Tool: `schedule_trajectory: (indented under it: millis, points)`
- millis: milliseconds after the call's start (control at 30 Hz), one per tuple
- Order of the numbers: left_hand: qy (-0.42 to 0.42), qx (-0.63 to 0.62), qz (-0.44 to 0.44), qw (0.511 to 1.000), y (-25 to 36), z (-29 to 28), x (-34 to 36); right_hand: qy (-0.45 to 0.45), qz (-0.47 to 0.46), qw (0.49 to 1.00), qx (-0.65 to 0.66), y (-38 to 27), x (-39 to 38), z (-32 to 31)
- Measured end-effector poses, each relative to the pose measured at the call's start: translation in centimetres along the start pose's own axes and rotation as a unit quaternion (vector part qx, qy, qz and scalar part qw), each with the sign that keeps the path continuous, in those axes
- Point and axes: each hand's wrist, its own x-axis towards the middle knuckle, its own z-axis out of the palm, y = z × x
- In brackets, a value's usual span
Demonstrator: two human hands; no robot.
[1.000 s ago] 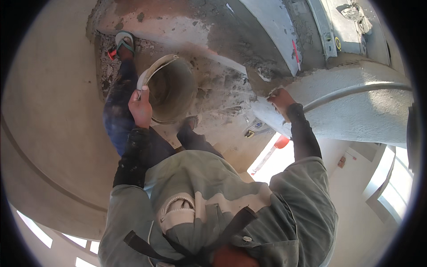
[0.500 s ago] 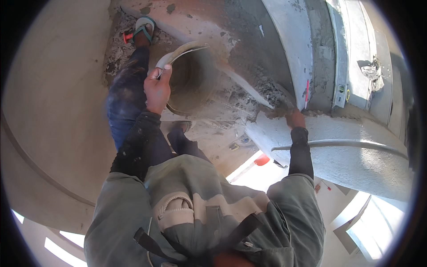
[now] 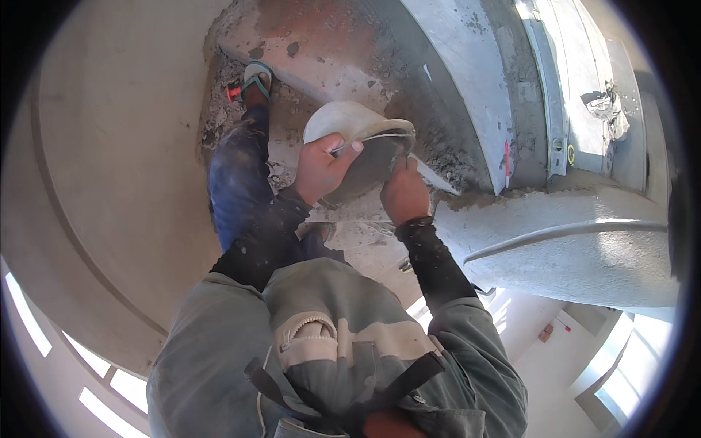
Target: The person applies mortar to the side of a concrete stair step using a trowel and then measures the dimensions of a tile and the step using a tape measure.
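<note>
A pale, mortar-stained bucket (image 3: 343, 119) is tilted in front of me, its grey inside partly in view. My left hand (image 3: 321, 169) is closed on its near-left rim, thumb on the edge. Beside the bucket's right edge, my right hand (image 3: 407, 193) is closed in a fist. Something dark and narrow rises from that fist toward the rim; its kind is hard to make out. Right of the hand runs a rough white curved wall (image 3: 555, 226) with a raised moulding, its top edge coated in grey mortar.
Pale curved steps rise at the right, with a spirit level (image 3: 557, 150), a red pencil-like stick (image 3: 507, 162) and a crumpled plastic bag (image 3: 610, 113) on them. My sandalled foot (image 3: 257, 79) stands on rubble beside a red object (image 3: 234, 92). A large curved wall (image 3: 131, 175) bounds the left.
My right hand has moved left from the white wall's mortared top edge to the bucket. My left hand has shifted right with the bucket, which now tips its pale outside upward.
</note>
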Motion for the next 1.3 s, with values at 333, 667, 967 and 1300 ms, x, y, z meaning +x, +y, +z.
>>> schedule_trajectory:
  millis: [333,667,967,1300]
  points:
    - [0.008,0.033,-0.017,0.999,0.7,1.3,-3.1,-0.019,-0.035,0.996,0.085,-0.2,-4.5,4.3]
    - [-0.060,0.107,0.062,0.991,3.1,3.7,-6.8,-0.061,0.085,0.994,0.032,3.6,-6.6,5.7]
    - [-0.139,0.015,0.074,0.987,2.1,1.0,-2.5,-0.357,0.142,0.804,0.455,-0.4,-7.2,0.4]
    - [0.188,-0.112,-0.073,0.973,-5.8,-4.5,8.1,-0.510,0.033,0.741,0.435,6.7,0.5,-1.6]
